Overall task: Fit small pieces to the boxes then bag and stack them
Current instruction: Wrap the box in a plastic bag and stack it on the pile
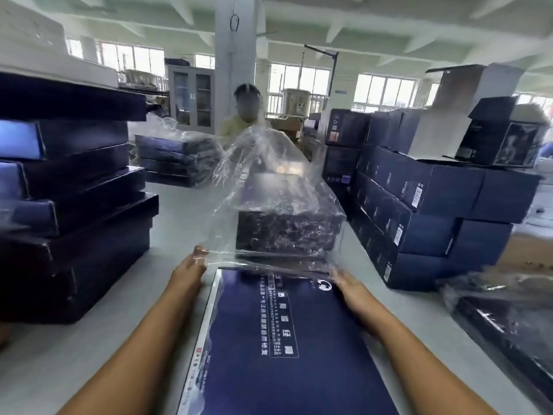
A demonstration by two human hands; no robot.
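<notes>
A person (237,122) opposite, before a white pillar (236,49); grey cabinet (191,97) beside it

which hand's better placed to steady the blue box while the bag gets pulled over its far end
Probably the right hand: it lies over the far right corner of the blue box. The left hand is beside the box's left edge, its fingers pinching the mouth of the bag.
</notes>
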